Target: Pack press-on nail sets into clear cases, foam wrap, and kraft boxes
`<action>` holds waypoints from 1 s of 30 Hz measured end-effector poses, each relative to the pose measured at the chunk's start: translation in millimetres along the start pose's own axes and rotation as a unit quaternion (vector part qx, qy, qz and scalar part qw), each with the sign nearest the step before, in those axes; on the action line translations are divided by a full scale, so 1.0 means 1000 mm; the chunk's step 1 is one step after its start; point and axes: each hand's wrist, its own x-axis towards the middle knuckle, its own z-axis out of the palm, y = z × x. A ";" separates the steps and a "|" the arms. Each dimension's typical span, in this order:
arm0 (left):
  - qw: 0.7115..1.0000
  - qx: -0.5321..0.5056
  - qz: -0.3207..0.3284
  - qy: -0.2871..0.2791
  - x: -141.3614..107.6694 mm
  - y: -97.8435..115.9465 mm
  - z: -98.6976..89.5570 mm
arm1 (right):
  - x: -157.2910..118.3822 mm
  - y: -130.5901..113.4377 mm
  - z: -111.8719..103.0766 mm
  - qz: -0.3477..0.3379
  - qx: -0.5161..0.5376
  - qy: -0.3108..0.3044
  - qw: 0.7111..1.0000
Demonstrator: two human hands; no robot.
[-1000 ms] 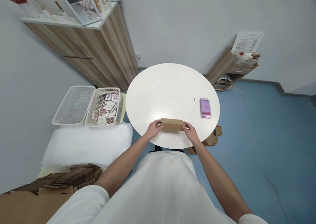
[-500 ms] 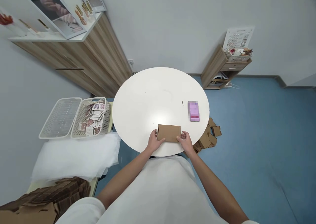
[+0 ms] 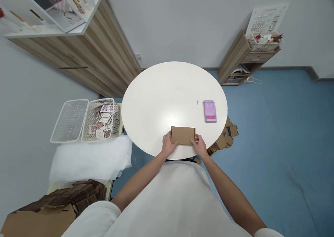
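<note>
A closed brown cardboard box (image 3: 183,135) is at the near side of the round white table (image 3: 156,101). My left hand (image 3: 169,143) grips its left end, thumb along the near edge and fingers around the side. At the opposite end, my right hand (image 3: 199,145) holds it the same way, thumb at the near right corner. Whether the box rests on the tabletop or is slightly raised, I cannot tell. Farther right on the table lies a blurred purple pack (image 3: 210,111), apart from both hands.
To the left stand a white basket of small cards (image 3: 114,124) and a clear-looking lidded tray (image 3: 69,122). Nearer are white sheets (image 3: 88,158) and a stack of flattened cardboard (image 3: 44,219). Folded boxes (image 3: 223,141) lie below the table's right edge. A wooden cabinet (image 3: 109,42) stands behind.
My view has shifted, so the scene sits a little higher in the picture. The fingers of both hands have closed in against the ends of the cardboard box.
</note>
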 end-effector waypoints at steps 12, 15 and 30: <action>0.992 -0.063 0.048 -0.094 -0.004 0.010 -0.009 | -0.040 0.003 -0.002 0.048 0.071 0.078 0.993; 0.987 -0.071 0.066 -0.129 -0.015 0.029 0.008 | -0.052 0.020 -0.021 0.055 0.113 0.144 0.982; 0.922 0.073 0.191 -0.329 -0.011 0.164 0.197 | -0.066 0.168 -0.144 0.165 0.148 0.310 0.925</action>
